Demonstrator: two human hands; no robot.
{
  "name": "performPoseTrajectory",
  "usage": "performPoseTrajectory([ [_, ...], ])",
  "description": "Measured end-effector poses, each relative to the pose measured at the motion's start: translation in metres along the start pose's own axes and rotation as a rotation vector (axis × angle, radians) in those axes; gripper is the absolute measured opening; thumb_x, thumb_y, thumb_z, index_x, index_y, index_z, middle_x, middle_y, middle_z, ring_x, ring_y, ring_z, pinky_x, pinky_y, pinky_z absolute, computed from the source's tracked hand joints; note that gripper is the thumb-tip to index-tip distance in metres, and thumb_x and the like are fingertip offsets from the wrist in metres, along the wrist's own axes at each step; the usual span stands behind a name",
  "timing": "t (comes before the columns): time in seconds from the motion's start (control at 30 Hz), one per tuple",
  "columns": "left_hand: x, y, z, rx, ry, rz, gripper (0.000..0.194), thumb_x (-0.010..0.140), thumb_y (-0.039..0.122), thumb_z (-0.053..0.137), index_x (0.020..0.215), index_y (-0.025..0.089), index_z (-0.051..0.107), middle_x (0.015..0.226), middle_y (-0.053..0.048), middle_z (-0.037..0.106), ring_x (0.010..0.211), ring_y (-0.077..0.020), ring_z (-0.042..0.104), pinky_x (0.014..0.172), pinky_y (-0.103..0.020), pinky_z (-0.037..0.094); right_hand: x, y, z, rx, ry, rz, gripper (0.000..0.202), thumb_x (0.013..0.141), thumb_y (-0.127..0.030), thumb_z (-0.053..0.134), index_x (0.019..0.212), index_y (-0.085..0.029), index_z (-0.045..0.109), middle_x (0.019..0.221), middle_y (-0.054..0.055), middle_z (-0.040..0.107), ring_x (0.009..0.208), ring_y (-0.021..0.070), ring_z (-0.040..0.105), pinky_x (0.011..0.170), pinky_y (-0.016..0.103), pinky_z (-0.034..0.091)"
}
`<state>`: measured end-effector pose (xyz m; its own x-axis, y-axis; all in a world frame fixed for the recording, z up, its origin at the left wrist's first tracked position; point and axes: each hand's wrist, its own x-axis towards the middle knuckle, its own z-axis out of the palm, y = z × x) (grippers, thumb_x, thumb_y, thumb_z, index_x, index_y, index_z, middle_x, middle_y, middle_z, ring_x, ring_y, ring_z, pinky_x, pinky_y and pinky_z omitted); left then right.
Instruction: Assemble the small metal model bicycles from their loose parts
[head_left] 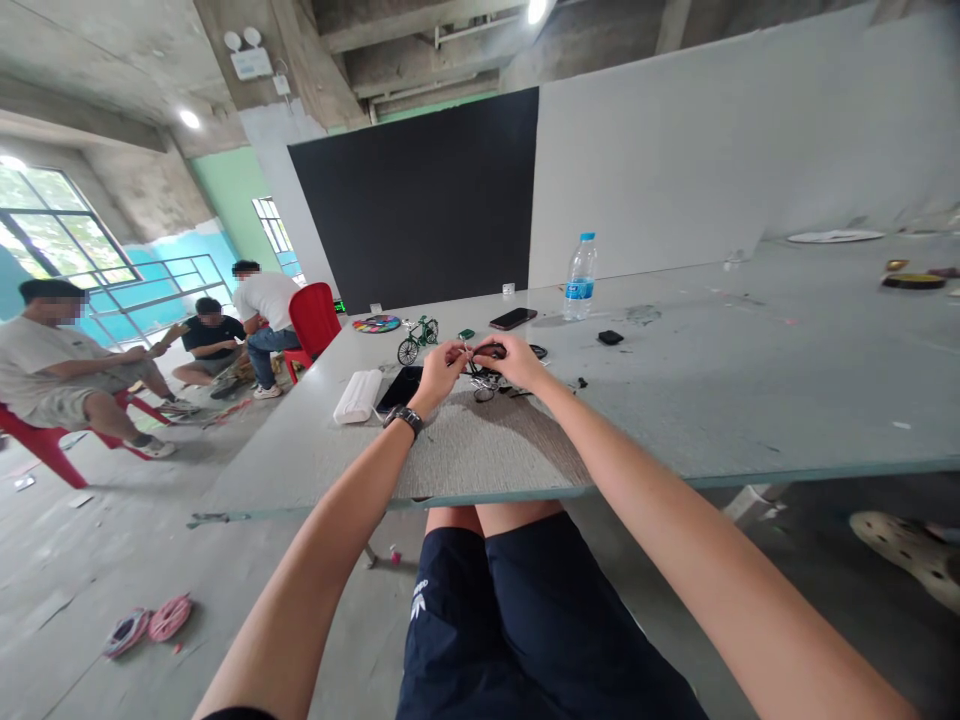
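Holding a dark rounded part [490, 351]

Wears a chunky dark wristwatch [403, 420] at left. Shows navy shorts [544, 620] with a white logo [418, 605] at left, black sleeve [238, 713] near left.

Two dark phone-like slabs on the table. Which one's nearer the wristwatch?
The slab right beside the white box, close to the wristwatch. The other slab lies farther back, beyond the right hand.
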<state>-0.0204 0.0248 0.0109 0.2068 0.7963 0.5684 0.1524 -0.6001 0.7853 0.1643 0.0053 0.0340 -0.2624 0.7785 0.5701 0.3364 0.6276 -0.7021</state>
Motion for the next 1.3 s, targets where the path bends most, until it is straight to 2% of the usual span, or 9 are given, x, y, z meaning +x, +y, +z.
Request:
performPoseTrajectory([
  [0.17,0.0,0.001,0.0,0.021,0.002,-0.001,0.021,0.087,0.031,0.066,0.098,0.014,0.069,0.087,-0.008,0.073,0.07,-0.0134,0.063,0.055,-0.021,0.044,0.0,0.003,0.001,-0.042,0.031,-0.02,0.036,0.078,-0.051,0.075,0.092,-0.018,0.072,0.087,0.007,0.074,0.082,0.0227,0.067,0.073,0.033,0.049],
  [0.37,0.001,-0.001,-0.001,0.084,0.022,0.017,0.021,0.088,0.032,0.066,0.098,0.014,0.071,0.092,-0.009,0.074,0.078,-0.0157,0.066,0.057,-0.021,0.047,0.0,0.004,0.002,-0.07,0.06,-0.031,0.035,0.079,-0.051,0.075,0.09,-0.018,0.072,0.083,0.006,0.074,0.078,0.0221,0.067,0.069,0.032,0.049],
  [0.6,0.002,0.004,-0.004,0.161,0.006,0.067,0.014,0.089,0.025,0.066,0.096,0.014,0.072,0.095,-0.009,0.076,0.085,-0.0171,0.07,0.075,-0.027,0.053,-0.002,0.005,0.006,-0.003,0.086,-0.022,0.035,0.078,-0.049,0.077,0.093,-0.019,0.068,0.09,0.008,0.075,0.087,0.0243,0.071,0.077,0.035,0.053],
  [0.7,0.002,0.008,-0.005,0.238,0.02,0.116,0.013,0.09,0.026,0.067,0.094,0.015,0.072,0.094,-0.009,0.077,0.086,-0.0178,0.07,0.08,-0.028,0.053,-0.002,0.002,0.002,-0.082,0.082,-0.039,0.034,0.079,-0.049,0.076,0.096,-0.02,0.069,0.095,0.009,0.075,0.092,0.0253,0.072,0.082,0.037,0.053],
  [0.83,0.0,0.011,-0.006,0.332,0.038,0.142,0.013,0.091,0.026,0.066,0.093,0.015,0.073,0.093,-0.008,0.077,0.086,-0.0179,0.07,0.08,-0.027,0.052,-0.003,-0.006,-0.008,-0.223,0.075,-0.08,0.043,0.077,-0.051,0.078,0.108,-0.022,0.07,0.108,0.01,0.074,0.102,0.0274,0.069,0.087,0.038,0.051],
  [0.9,0.0,0.012,-0.006,0.383,0.022,0.16,0.014,0.092,0.027,0.064,0.092,0.015,0.072,0.092,-0.007,0.076,0.086,-0.0178,0.069,0.079,-0.027,0.051,-0.005,-0.011,-0.01,-0.285,0.095,-0.083,0.041,0.084,-0.054,0.071,0.111,-0.022,0.07,0.108,0.009,0.074,0.1,0.0268,0.069,0.084,0.036,0.051],
  [1.03,-0.003,0.014,-0.009,0.5,-0.071,0.239,0.015,0.094,0.026,0.062,0.094,0.015,0.072,0.092,-0.008,0.075,0.085,-0.0182,0.067,0.08,-0.028,0.05,-0.006,-0.017,-0.008,-0.319,0.156,-0.105,0.037,0.095,-0.053,0.056,0.107,-0.022,0.071,0.099,0.007,0.075,0.092,0.0238,0.069,0.079,0.033,0.049],
  [1.17,-0.004,0.016,-0.012,0.577,-0.143,0.316,0.016,0.095,0.023,0.058,0.1,0.015,0.071,0.096,-0.009,0.074,0.089,-0.0196,0.066,0.083,-0.031,0.049,-0.005,-0.015,-0.002,-0.297,0.128,-0.122,0.029,0.094,-0.046,0.058,0.097,-0.021,0.071,0.094,0.007,0.075,0.087,0.0228,0.069,0.075,0.031,0.048],
  [1.3,-0.005,0.017,-0.013,0.618,-0.155,0.343,0.016,0.097,0.022,0.057,0.1,0.015,0.07,0.093,-0.009,0.072,0.088,-0.0195,0.065,0.084,-0.032,0.049,-0.004,-0.009,0.0,-0.276,0.152,-0.084,0.019,0.09,-0.037,0.061,0.085,-0.02,0.069,0.089,0.006,0.075,0.085,0.0227,0.068,0.077,0.032,0.048],
])
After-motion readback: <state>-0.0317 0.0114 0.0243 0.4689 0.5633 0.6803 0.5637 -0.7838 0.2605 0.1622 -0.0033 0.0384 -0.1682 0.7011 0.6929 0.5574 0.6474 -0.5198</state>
